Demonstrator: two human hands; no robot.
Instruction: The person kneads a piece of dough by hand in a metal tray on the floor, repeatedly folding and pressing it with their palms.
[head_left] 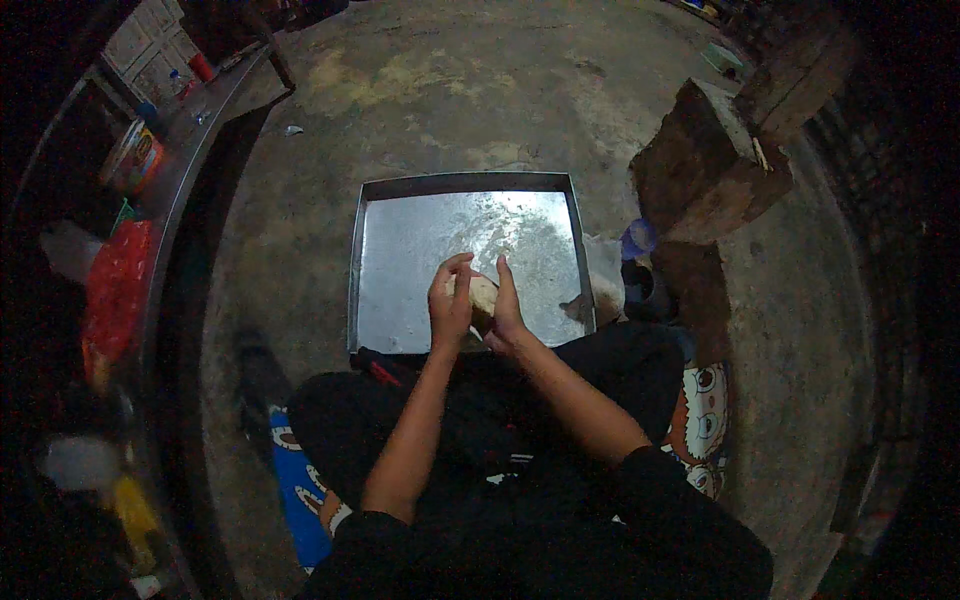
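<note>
My left hand (452,305) and my right hand (508,308) face each other above a shallow metal tray (400,250). Between the palms they hold a pale, cream-coloured rounded lump (482,292), whose kind I cannot make out. The left fingers curve round its far left side, while the right hand presses along its right side with the fingers pointing away from me. Much of the lump is hidden by the hands. The tray lies on the floor right in front of my crossed legs, its silvery bottom shiny with wet-looking smears.
Beside the tray's right edge sit a whitish plastic bag (603,270) and a purple-blue round thing (638,238). A big wooden block (700,165) stands beyond them. Along the left runs a low table with a red plastic bag (118,290) and a tub (135,160). A cartoon-patterned mat (705,410) lies under me.
</note>
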